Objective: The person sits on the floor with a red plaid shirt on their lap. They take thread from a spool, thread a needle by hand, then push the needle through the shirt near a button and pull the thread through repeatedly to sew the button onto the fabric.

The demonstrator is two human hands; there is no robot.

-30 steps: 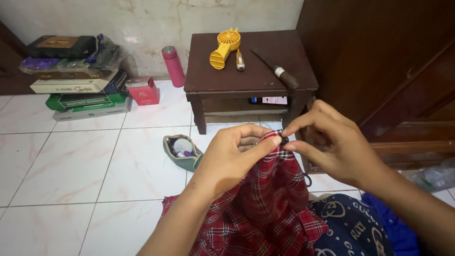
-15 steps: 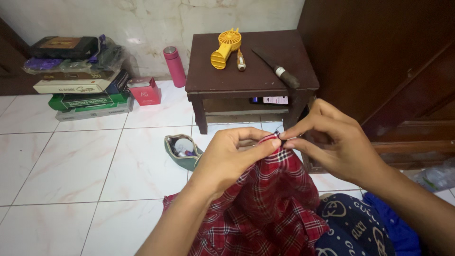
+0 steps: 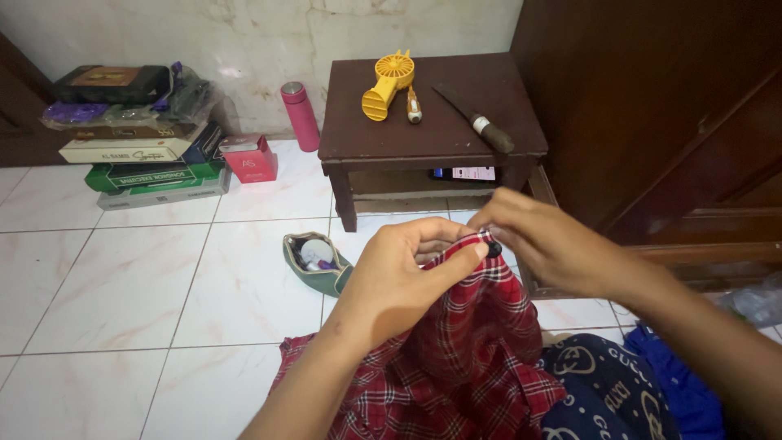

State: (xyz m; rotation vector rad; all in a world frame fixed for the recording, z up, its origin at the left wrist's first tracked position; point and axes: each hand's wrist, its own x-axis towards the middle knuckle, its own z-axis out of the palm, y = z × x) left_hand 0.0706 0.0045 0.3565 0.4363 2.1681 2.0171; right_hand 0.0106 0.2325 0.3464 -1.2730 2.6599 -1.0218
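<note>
- Nearest me, the red plaid shirt (image 3: pixel 456 367) drapes down over my lap, its long axis running from my knees up toward the hands; a navy patterned cloth (image 3: pixel 603 391) lies just beside it on the right.
- My left hand (image 3: pixel 407 277) pinches the shirt's top edge, fingers closed on the fabric.
- My right hand (image 3: pixel 554 244) meets it from the right, fingertips closed around a small dark button (image 3: pixel 494 248) at that edge. Both hands are together, touching; the right sits nearer the button.
- Just beyond, a green pouch (image 3: pixel 314 261) lies open on the white floor tiles (image 3: pixel 122 285), with open room leftward.
- Farther off, the brown low table (image 3: pixel 456 138) carries a yellow handheld fan (image 3: pixel 384 85) and a knife (image 3: pixel 476 121).
</note>
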